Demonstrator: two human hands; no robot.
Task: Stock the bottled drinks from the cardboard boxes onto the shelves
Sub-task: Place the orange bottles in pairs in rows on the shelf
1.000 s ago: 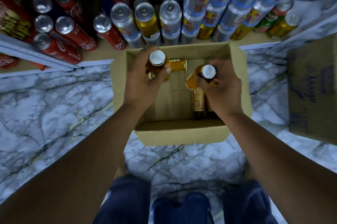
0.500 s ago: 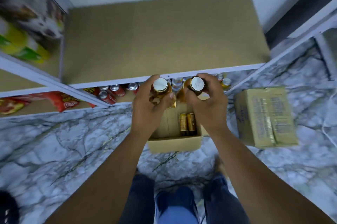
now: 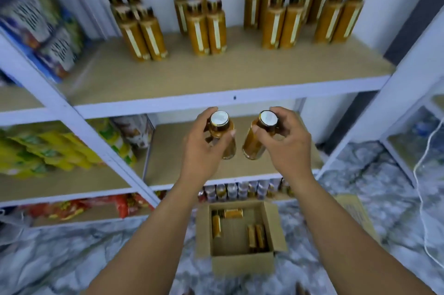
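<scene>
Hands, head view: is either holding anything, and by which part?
The left hand grips one amber bottle, the right hand a second amber bottle, each around the neck, just below the top.

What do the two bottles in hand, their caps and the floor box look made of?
The left bottle and right bottle: clear, glossy glass or plastic, amber contents showing through. Their caps: pale shiny tops, likely metal. The box: matte brown cardboard, with folded flaps.
</scene>
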